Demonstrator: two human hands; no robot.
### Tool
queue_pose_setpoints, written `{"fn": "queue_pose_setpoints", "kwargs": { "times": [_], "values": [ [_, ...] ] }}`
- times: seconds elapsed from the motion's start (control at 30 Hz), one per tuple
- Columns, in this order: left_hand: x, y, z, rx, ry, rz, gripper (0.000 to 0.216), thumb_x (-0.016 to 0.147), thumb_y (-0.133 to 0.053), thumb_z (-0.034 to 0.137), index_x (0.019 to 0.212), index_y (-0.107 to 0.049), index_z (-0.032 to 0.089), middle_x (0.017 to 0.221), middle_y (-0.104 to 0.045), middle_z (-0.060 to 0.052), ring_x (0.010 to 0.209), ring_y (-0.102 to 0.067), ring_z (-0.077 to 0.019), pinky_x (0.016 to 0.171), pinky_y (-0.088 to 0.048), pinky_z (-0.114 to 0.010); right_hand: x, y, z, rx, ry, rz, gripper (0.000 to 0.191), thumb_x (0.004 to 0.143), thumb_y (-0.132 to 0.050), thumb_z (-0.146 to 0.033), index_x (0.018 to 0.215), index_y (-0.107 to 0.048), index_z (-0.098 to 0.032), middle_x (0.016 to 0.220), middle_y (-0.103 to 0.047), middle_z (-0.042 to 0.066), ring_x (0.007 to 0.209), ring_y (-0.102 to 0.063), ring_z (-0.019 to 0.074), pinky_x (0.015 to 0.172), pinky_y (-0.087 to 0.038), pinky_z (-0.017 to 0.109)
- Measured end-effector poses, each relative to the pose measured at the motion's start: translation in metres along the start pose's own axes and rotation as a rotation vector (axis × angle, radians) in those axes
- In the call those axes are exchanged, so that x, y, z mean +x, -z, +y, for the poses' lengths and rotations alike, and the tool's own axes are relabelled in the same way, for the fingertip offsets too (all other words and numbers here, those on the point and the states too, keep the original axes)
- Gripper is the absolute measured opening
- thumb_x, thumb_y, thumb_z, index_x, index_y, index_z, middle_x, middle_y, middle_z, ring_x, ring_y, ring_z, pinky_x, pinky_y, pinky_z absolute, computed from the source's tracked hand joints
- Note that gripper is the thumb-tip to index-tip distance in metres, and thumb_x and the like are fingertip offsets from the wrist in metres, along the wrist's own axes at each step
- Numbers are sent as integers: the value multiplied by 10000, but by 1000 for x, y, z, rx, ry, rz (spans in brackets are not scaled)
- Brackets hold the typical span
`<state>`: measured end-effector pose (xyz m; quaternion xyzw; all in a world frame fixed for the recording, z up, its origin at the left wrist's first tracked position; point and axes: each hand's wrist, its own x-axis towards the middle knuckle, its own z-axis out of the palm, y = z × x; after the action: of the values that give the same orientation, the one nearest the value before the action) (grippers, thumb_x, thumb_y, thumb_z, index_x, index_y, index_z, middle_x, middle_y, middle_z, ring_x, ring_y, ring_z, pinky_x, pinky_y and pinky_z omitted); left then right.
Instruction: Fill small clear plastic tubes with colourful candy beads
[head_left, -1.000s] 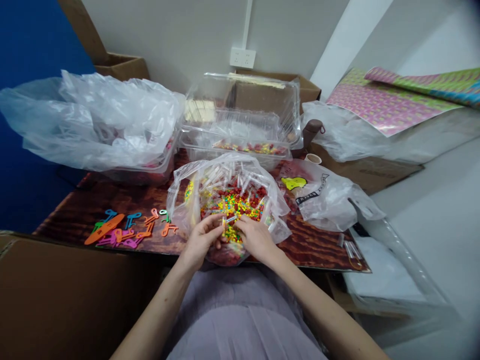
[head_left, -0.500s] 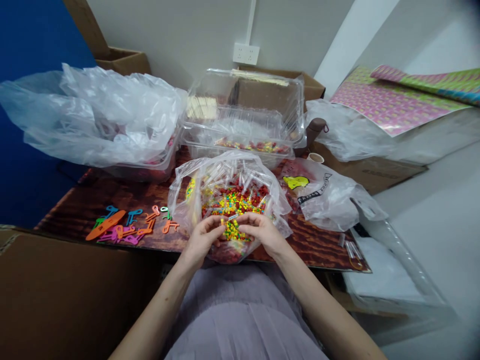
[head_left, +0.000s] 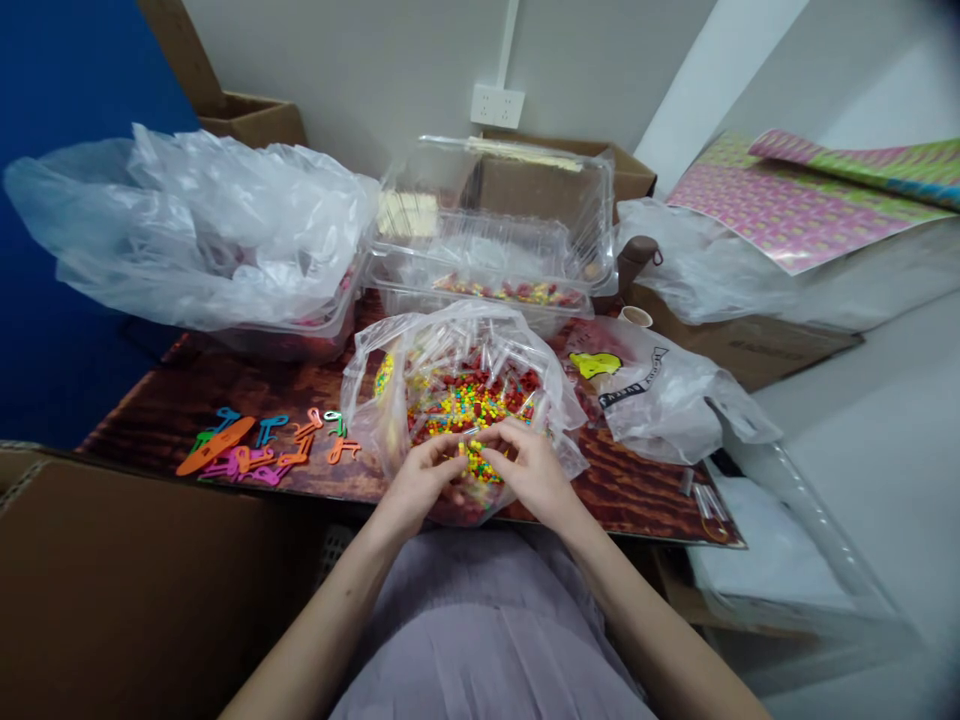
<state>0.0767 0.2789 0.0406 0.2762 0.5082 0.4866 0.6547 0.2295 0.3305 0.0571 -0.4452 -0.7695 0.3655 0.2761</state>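
My left hand (head_left: 426,478) and my right hand (head_left: 526,468) meet fingertip to fingertip above an opened clear plastic bag (head_left: 360,400). Between the fingertips is a small clear tube (head_left: 470,432), partly hidden; my right fingers pinch it. The left thumb and forefinger are closed at its other end, on something too small to make out. Inside the bag lie many small yellow, green and red pieces (head_left: 472,405), with dark red ones beside them. More clear tubes (head_left: 487,340) are heaped at the bag's far side.
Colourful plastic clips (head_left: 262,455) lie on the left of the wood-patterned table (head_left: 150,420). Behind stand a clear lidded box (head_left: 480,300) and a bag-covered tub (head_left: 300,343). A printed plastic bag (head_left: 660,400) and loose tubes (head_left: 709,500) lie right. A cardboard box (head_left: 112,590) borders the near left.
My fingers have closed in around the tube, which shows less than before. Both hands stay over the bag. The whole view has shifted slightly.
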Motion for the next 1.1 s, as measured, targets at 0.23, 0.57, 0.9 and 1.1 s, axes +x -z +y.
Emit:
{"fn": "queue_pose_setpoints", "kwargs": {
  "times": [0.23, 0.57, 0.9, 1.1],
  "values": [
    [3, -3, 3, -138, 22, -18, 419, 598, -771, 273, 967, -638, 126, 822, -636, -20, 598, -590, -98, 430, -484, -175, -3, 2, -8, -299, 47, 9, 120, 828, -557, -140, 856, -667, -182, 868, -604, 51, 910, -527, 206, 812, -396, 337],
    [4, 1, -3, -177, 45, -46, 411, 599, -790, 270, 948, -628, 124, 910, -663, -53, 620, -624, -108, 439, -503, -175, 2, 7, 7, -114, -47, -109, 156, 810, -573, -154, 820, -722, -199, 827, -663, 40, 779, -580, 168, 714, -408, 293],
    [3, 0, -3, -167, 46, -15, 415, 600, -786, 266, 963, -638, 129, 834, -649, -34, 622, -618, -115, 445, -501, -180, 1, 5, 13, 227, -183, -129, 150, 759, -595, -253, 820, -705, -172, 839, -691, 50, 782, -608, 187, 740, -437, 312],
    [3, -2, -7, -140, -61, 54, 414, 637, -762, 283, 1020, -666, 157, 921, -651, -38, 686, -602, -115, 488, -500, -183, -4, -18, 14, 620, -272, 79, 196, 687, -682, -304, 837, -617, -195, 780, -639, 18, 737, -583, 157, 695, -462, 275]
  ]
}}
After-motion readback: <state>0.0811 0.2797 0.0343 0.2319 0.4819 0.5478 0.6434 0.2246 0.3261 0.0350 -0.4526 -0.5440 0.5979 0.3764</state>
